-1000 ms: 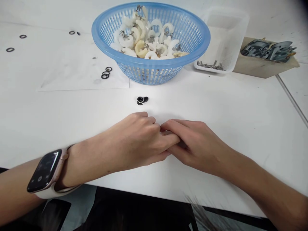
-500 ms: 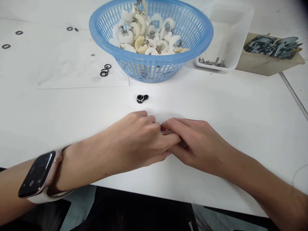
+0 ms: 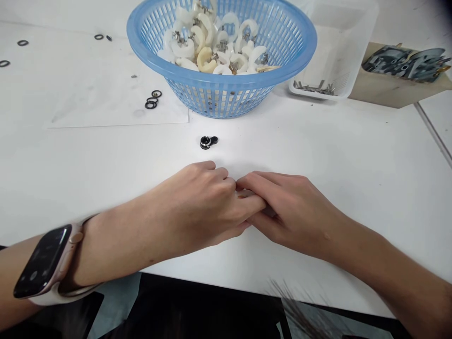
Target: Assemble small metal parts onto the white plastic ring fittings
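Observation:
My left hand [image 3: 215, 202] and my right hand [image 3: 282, 202] meet over the white table [image 3: 339, 155] near its front edge. Both are closed, with fingertips pressed together. Whatever they pinch is hidden behind the fingers; only a tiny orange-brown spot shows between them. Just beyond my left knuckles lies a small black part with a silver ring [image 3: 208, 142], touched by neither hand. A watch with a pale strap [image 3: 45, 261] is on my left wrist.
A blue basket [image 3: 222, 82] holds several white and cream curved pieces with metal fittings. To its right stand a white bin [image 3: 353, 75] with metal pins and a beige box [image 3: 384, 94] of grey metal parts. Black rings [image 3: 151, 102] lie on a paper sheet [image 3: 81, 113] at left.
The view has shifted slightly, and strands of hair now show at the bottom. Both hands keep nearly the same pose, fingertips still together; the small orange-brown spot between them is now visible.

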Available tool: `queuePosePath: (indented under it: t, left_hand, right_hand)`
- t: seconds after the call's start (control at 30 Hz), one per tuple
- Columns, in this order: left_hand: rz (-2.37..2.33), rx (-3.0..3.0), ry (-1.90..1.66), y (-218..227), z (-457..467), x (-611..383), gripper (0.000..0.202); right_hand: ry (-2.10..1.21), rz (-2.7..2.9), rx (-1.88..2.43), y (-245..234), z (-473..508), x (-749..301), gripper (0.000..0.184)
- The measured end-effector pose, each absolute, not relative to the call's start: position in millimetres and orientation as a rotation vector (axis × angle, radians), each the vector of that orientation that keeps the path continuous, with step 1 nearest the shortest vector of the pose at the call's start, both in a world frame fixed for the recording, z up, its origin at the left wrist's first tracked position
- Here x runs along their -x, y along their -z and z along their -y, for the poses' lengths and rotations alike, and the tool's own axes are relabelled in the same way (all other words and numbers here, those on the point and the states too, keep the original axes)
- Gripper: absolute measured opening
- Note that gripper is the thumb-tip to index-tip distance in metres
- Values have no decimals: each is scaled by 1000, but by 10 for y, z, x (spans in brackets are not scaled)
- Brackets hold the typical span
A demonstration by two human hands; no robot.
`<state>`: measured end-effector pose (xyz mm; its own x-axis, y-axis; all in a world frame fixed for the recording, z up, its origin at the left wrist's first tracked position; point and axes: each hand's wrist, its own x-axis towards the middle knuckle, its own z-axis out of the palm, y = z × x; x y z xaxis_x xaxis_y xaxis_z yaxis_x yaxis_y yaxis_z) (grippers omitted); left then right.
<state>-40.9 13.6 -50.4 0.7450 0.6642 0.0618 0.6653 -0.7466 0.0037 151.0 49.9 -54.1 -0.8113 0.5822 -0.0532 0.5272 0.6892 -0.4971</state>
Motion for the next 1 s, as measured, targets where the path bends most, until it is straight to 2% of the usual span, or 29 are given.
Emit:
queuePosePath:
  t: [1.0]
  left_hand:
    - [1092,2910,105,513,-135,418,13]
  right_hand:
    - [-748,2798,930,561,-489,-1511,4]
